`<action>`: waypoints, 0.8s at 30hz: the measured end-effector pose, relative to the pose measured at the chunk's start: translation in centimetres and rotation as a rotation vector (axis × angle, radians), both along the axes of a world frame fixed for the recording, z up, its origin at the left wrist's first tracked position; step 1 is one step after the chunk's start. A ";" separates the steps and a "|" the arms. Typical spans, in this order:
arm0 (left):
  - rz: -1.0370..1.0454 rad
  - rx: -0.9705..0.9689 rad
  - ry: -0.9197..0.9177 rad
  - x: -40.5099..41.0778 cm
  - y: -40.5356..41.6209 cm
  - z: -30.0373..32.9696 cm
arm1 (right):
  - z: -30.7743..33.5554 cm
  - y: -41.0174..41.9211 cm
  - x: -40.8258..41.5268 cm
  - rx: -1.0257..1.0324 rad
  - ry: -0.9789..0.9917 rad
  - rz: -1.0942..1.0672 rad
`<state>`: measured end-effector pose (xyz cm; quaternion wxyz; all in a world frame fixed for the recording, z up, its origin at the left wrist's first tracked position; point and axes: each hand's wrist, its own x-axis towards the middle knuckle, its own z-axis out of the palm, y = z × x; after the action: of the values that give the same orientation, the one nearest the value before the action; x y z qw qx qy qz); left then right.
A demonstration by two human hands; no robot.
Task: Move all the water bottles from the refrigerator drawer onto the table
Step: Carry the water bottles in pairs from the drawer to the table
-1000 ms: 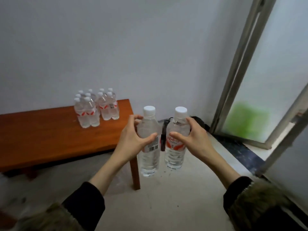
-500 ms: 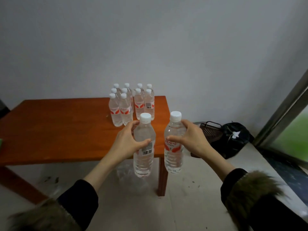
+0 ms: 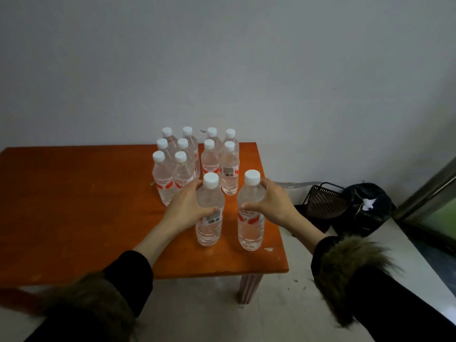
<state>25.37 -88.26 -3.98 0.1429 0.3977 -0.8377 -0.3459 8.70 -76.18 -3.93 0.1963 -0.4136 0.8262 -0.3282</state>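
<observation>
My left hand (image 3: pixel 183 208) grips a clear water bottle (image 3: pixel 208 228) with a white cap and a barcode label. My right hand (image 3: pixel 274 206) grips a second water bottle (image 3: pixel 249 230) with a red label. Both bottles are upright over the right end of the orange wooden table (image 3: pixel 74 213), their bases at or just above its top. Behind them stands a cluster of several more water bottles (image 3: pixel 195 159) in rows on the table. The refrigerator drawer is out of view.
A grey wall rises behind the table. On the floor to the right lie a dark slotted basket (image 3: pixel 323 198) and a black bag (image 3: pixel 367 208). A window frame (image 3: pixel 424 193) runs along the right edge. One table leg (image 3: pixel 249 288) shows at the near right corner.
I have come closer to the table, and both hands have carried their bottles forward from over the floor to above the table's right end, near the bottle cluster.
</observation>
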 end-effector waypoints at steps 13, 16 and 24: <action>-0.099 0.099 0.001 -6.5 -9.3 -4.3 | -4.5 -10.1 -4.6 0.092 0.081 0.060; -0.115 0.117 0.031 -7.2 -10.4 -4.7 | -5.2 -11.2 -5.1 0.085 0.066 0.052; -0.086 0.112 0.047 -8.6 -12.0 -5.6 | -5.9 -13.1 -5.4 0.033 0.030 0.058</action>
<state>16.82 -100.26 -9.61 0.1248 0.3606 -0.8297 -0.4074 3.25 -89.23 -9.79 0.2003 -0.4388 0.8221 -0.3025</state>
